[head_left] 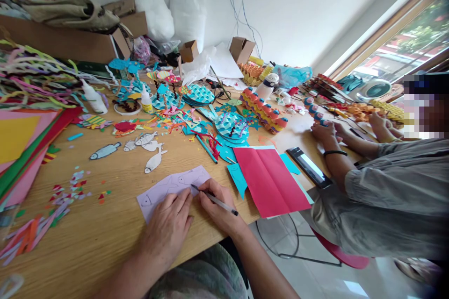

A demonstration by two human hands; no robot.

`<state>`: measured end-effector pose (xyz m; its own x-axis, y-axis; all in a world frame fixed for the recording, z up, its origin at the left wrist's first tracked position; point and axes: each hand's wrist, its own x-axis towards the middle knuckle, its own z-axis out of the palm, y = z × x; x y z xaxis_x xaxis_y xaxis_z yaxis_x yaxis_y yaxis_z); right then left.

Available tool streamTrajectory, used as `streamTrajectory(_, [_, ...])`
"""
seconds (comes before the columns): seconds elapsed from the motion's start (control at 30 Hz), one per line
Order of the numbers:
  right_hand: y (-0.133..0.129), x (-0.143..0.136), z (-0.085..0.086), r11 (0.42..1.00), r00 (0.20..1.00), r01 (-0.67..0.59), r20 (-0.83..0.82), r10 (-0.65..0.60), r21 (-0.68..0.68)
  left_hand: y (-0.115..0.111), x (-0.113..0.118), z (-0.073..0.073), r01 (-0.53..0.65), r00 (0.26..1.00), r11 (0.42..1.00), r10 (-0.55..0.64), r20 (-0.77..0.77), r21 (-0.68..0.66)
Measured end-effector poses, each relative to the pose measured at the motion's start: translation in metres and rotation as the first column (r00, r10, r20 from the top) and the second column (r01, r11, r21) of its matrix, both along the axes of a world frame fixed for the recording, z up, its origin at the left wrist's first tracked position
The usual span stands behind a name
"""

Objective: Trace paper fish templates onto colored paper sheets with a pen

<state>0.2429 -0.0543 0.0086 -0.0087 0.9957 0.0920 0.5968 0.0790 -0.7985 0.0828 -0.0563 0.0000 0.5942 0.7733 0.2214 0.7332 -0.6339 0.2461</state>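
Note:
A sheet of light purple paper (163, 188) lies near the table's front edge, with fish outlines drawn on it. My left hand (171, 219) rests flat on its lower part, fingers extended and nothing gripped. A pen with a clear barrel and black end (220, 203) is held in my right hand (217, 203), its tip touching the paper beside a drawn fish. Cut-out paper fish (153, 161) lie just beyond the sheet, and a blue-grey one (104, 151) is to their left.
Red paper (270, 180) lies right of my hands over blue sheets, near a phone (308, 167). Coloured paper (21, 138) is stacked at left. Glue bottles (146, 100), scraps and paper crafts (231, 126) fill the back. At right sits a person (396, 191) with hands on the table.

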Motion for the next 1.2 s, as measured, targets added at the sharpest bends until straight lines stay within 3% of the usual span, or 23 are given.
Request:
streamTrajectory(0.23, [-0.0003,-0.0004,0.0023,1.000,1.000,0.006,0.022,-0.006,0.006,0.0006,-0.0003,-0.0018,0.003,1.000,1.000,-0.003,0.019,0.014])
streamTrajectory(0.5, [-0.0008,0.0030,-0.0067,1.000,0.999,0.027,-0.040,-0.027,0.007,-0.0001,-0.0002,-0.0008,0.009,1.000,1.000,-0.009,-0.002,0.017])
streamTrajectory(1.2, [-0.0011,0.0019,-0.0028,0.998,0.999,0.048,-0.021,-0.048,0.030,-0.0005,0.0000,-0.0035,-0.003,1.000,0.999,0.003,0.005,0.037])
